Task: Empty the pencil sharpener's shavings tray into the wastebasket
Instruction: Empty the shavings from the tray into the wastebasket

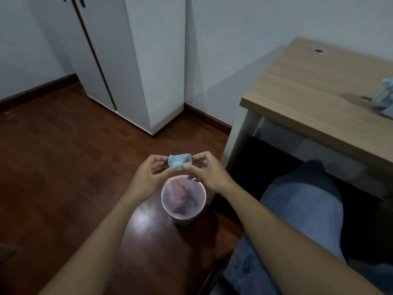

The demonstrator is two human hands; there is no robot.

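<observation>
The tray (180, 162) — a small pale-blue box with rounded corners — is held in the air by both hands, above the floor (63, 158) and just beyond the bin (183, 198) as seen from the head camera. Its open side is turned toward the camera; the inside looks mostly bare, though blur prevents certainty about any shavings left.

The left hand (146, 173) is closed on the tray's left end: thumb at the lower front edge, fingers wrapped behind. The right hand (209, 172) is pinched on the right end, thumb low, index finger curled over the top corner, the other fingers loosely bent below. Both grips are narrow, matched to the tray's width.

The bin is a small round one with a pinkish liner, standing on dark wood floor directly under the wrists. Some crumpled waste is seen inside; details are too soft to name.

A desk (314, 99) with a light wood top and a white leg stands to the right, well apart from the hands. A pale-blue object (384, 96) is cut off at the frame's right edge on the desk — whether it is the sharpener body cannot be told. A white cabinet (136, 60) stands against the wall behind. Jeans-clad knees (302, 205) are visible at lower right.
</observation>
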